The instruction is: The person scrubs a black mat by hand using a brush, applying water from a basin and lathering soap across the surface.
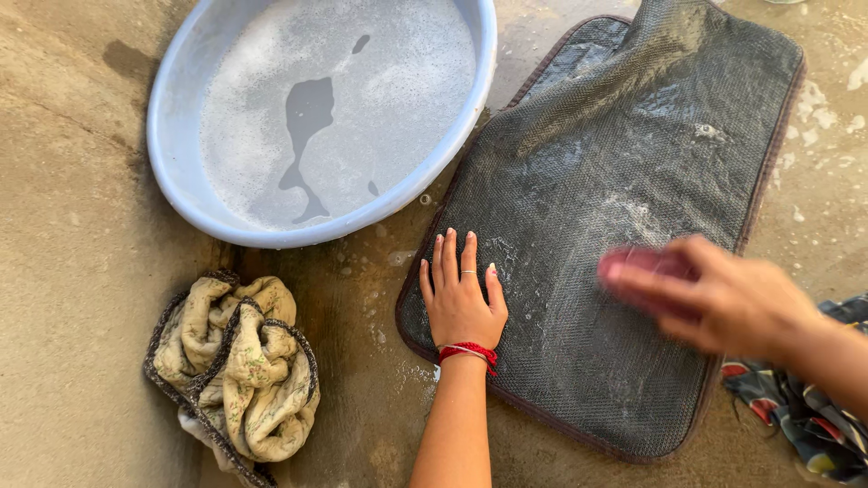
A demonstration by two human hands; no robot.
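blue basin of soapy water [181, 136], crumpled floral cloth [237, 366]

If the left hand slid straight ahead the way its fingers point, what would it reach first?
The left hand lies flat on the dark mat, fingers pointing up the picture. It would probably cross wet mat, leave over the mat's edge, then meet the blue basin of soapy water.

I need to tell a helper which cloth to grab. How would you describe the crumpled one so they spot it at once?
Find the pale blue basin of soapy water. Just below it, on the wet floor, lies the crumpled cloth. It is cream with dark edging, bunched up, unlike the flat grey mat.
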